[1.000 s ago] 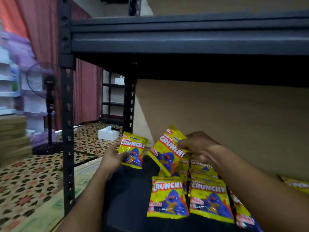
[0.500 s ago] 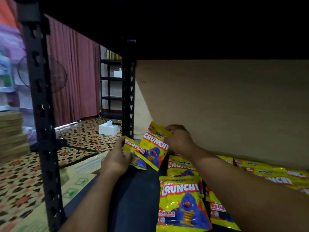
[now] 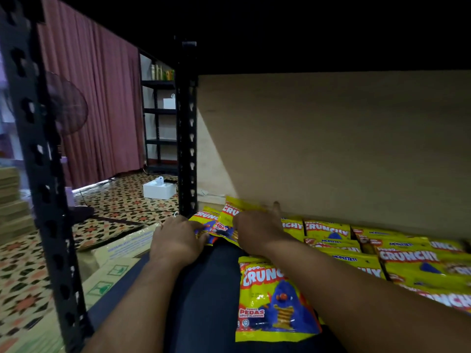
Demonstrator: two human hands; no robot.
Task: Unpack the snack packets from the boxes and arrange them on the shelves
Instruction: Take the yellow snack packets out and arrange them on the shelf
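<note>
Hands work at the back of the dark shelf board: left hand pins one yellow crinkly snack packet, right hand presses another overlapping it. Sliding them apart, flush with the neighbouring row, would square this corner neatly.

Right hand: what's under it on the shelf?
Under the right hand lies a yellow Crunchy packet pressed toward the dark shelf. Its lower half is covered by the hand, and anything beneath it is hidden.
</note>
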